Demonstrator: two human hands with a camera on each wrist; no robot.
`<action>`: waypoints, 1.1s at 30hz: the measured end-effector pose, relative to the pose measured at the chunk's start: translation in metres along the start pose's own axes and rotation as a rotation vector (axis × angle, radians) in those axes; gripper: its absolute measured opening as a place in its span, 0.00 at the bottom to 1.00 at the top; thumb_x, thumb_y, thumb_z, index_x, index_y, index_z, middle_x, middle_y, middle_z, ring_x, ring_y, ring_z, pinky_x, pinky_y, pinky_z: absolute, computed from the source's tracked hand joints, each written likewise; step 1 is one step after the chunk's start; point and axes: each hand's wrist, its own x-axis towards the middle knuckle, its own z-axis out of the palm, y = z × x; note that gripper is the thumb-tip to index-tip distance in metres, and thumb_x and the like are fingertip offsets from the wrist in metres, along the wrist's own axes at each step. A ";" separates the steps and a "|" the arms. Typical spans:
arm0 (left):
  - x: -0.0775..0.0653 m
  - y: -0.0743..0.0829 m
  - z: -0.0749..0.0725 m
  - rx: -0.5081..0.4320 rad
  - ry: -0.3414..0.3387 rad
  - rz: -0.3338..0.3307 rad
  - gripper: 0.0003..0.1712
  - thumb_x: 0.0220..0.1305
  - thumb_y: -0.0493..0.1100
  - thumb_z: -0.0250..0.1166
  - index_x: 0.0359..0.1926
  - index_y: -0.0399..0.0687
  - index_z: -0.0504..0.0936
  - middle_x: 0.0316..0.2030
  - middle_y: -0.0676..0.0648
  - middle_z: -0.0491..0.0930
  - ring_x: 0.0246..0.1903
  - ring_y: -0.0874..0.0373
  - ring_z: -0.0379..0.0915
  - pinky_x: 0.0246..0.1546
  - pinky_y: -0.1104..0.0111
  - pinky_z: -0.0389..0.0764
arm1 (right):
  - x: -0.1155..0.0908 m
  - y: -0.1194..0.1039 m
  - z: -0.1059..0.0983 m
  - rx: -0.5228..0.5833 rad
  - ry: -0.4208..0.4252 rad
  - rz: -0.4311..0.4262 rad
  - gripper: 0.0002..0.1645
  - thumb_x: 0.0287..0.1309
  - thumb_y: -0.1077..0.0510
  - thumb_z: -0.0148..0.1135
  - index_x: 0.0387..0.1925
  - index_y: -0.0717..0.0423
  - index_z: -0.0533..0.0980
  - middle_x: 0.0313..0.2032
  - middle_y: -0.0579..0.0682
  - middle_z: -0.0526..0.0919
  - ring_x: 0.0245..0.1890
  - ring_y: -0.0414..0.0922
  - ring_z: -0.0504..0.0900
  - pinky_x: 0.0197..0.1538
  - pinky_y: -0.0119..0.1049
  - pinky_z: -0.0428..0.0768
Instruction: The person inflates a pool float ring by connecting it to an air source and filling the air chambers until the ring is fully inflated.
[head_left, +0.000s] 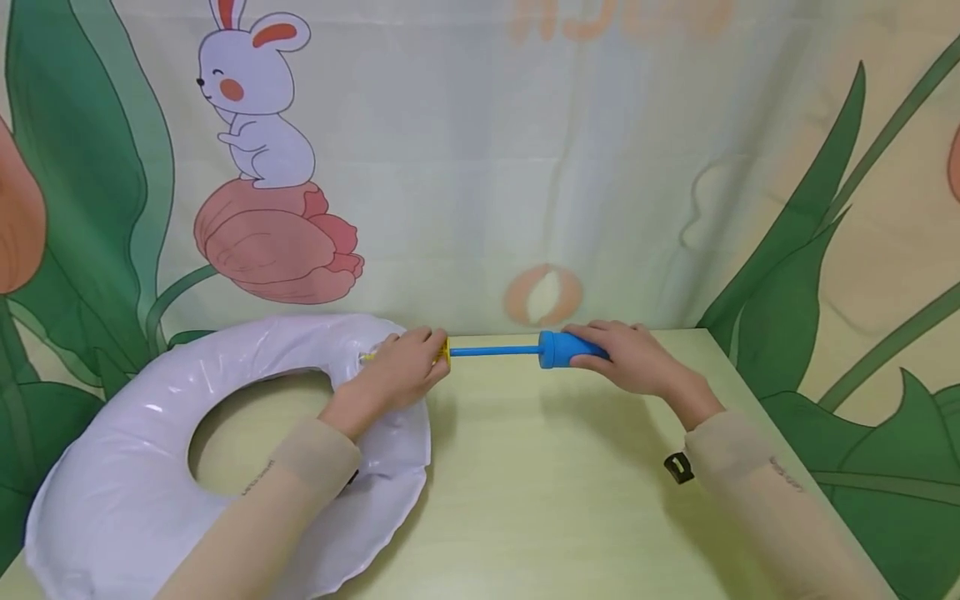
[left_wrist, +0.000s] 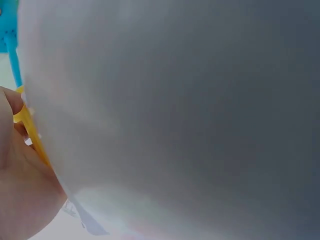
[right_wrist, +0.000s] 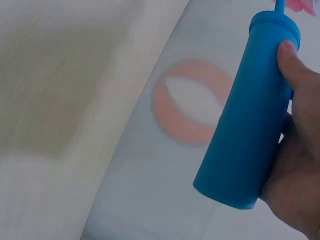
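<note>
A hand pump joins my two hands at the back of the table. My left hand grips its yellow end, whose tip points at the upper right part of a puffed-up white swim ring. Whether the tip sits inside the valve is hidden by the hand. A blue rod shows between the hands. My right hand holds the pump's blue cylindrical handle, the thumb lying along it in the right wrist view. In the left wrist view the ring fills most of the picture, beside the yellow part.
The pale yellow-green table lies under both forearms. Behind it hangs a printed curtain with a rabbit and tulips. A small black strap piece hangs by the right cuff. The ring covers the table's left side.
</note>
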 end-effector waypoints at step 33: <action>-0.003 0.000 -0.013 -0.051 -0.102 -0.051 0.09 0.72 0.46 0.47 0.46 0.49 0.70 0.33 0.47 0.71 0.38 0.47 0.70 0.42 0.52 0.68 | -0.003 -0.008 -0.021 0.005 -0.067 0.047 0.38 0.71 0.40 0.60 0.76 0.49 0.66 0.65 0.59 0.75 0.65 0.60 0.71 0.61 0.65 0.64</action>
